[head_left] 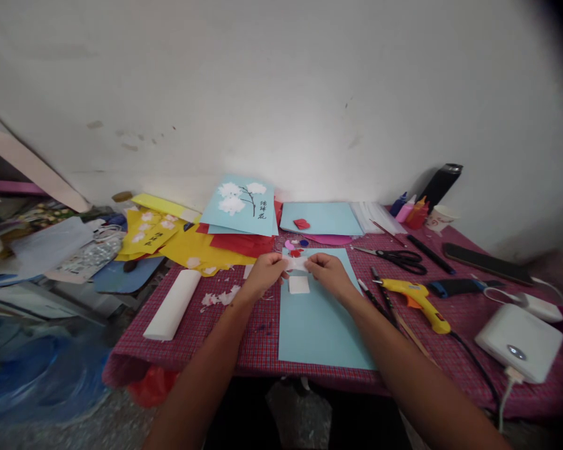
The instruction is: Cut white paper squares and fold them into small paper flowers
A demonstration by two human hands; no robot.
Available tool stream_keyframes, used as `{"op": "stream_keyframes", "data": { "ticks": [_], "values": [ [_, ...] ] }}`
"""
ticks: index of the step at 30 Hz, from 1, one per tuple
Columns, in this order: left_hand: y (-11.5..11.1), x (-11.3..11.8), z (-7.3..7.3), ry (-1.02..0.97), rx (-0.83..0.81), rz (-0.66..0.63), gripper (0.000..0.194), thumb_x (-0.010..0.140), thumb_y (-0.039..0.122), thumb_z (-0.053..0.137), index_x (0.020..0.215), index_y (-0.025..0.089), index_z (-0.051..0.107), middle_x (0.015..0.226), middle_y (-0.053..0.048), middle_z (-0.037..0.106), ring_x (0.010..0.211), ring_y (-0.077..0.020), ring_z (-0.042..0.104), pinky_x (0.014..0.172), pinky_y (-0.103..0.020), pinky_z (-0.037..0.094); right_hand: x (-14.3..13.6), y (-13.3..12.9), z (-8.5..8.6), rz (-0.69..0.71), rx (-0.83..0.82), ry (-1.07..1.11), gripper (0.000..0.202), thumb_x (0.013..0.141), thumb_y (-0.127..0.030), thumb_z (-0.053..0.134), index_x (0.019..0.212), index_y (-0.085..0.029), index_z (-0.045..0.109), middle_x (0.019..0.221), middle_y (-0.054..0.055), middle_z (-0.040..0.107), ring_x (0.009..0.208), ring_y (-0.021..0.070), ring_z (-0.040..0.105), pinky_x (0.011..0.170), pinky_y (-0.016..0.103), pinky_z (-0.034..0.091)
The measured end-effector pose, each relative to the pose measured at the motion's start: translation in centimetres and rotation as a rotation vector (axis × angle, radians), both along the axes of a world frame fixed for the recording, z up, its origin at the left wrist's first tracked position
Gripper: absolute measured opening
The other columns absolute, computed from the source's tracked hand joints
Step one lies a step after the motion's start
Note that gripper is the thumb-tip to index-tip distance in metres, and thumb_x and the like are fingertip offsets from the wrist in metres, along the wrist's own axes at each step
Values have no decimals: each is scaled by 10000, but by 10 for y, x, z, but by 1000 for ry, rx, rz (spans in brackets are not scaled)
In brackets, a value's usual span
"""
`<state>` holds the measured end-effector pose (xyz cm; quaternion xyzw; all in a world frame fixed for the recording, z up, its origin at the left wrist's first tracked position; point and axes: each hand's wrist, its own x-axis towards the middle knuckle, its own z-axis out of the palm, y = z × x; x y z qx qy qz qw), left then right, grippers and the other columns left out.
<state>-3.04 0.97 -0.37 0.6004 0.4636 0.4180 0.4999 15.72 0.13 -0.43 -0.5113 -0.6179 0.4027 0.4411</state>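
Observation:
Between my left hand [271, 272] and my right hand [327, 271] a small piece of thin white paper [297, 264] is stretched, each hand pinching one end. Below it a white paper square [299, 285] lies on a light blue sheet [321, 331]. Just beyond the held piece are small red paper pieces [296, 252] and a few little paint lids [304, 243]. Left of my hands, torn white and pinkish scraps [220, 297] lie on the checked tablecloth [244, 340], near a white paper roll [173, 305].
To the right lie a yellow glue gun [415, 300] with its cord, black scissors [396, 257], pens [378, 300] and a white power bank [518, 344]. Paint bottles [413, 209], a paper cup [441, 217] and a dark flask [443, 184] stand behind. A flower picture [239, 203] leans against the wall.

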Motion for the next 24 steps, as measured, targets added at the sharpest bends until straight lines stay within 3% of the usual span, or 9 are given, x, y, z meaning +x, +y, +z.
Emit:
{"op": "stream_keyframes", "data": {
  "ticks": [14, 24],
  "values": [
    [2, 0, -2, 1, 11, 53, 206, 781, 315, 538, 795, 137, 642, 703, -51, 655, 535, -100, 577, 441, -178, 415, -3, 0, -2, -52, -48, 55, 241, 740, -402, 561, 651, -179, 547, 502, -42, 467, 456, 98, 357, 469, 233, 283],
    [-1, 1, 1, -11, 34, 2, 242, 796, 343, 551, 875, 138, 651, 648, -22, 627, 487, -86, 541, 450, -184, 413, -6, -3, -2, 89, -21, 12, 274, 741, -411, 590, 628, -178, 500, 536, -45, 476, 493, 95, 384, 473, 222, 275]
  ]
}}
